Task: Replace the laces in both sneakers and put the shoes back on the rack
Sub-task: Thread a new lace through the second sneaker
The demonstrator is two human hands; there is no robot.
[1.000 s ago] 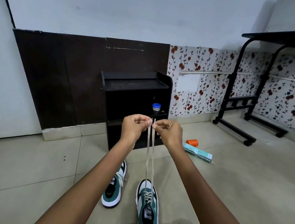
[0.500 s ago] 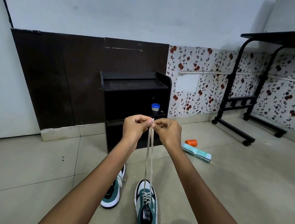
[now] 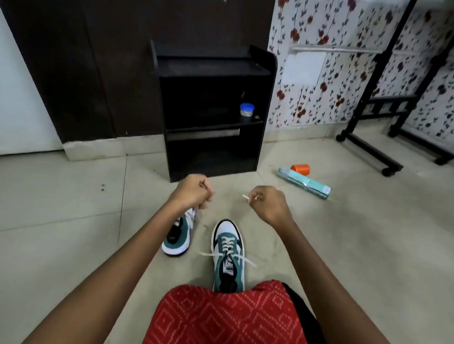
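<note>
Above the laced sneaker [image 3: 228, 257], hands now apart, lace ends [image 3: 245, 197] separated, lowered.

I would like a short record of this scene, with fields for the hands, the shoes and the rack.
left hand: closed on one lace end
right hand: closed on other lace end
near sneaker: on floor, laced, lace spread to both sides
far sneaker: on floor, partly behind left arm
shoe rack: holds no shoes; small blue-lidded jar on middle shelf

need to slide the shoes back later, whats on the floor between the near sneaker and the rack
Head view: only bare floor tile lies between the near sneaker and the rack, with both hands held above that stretch.
</note>
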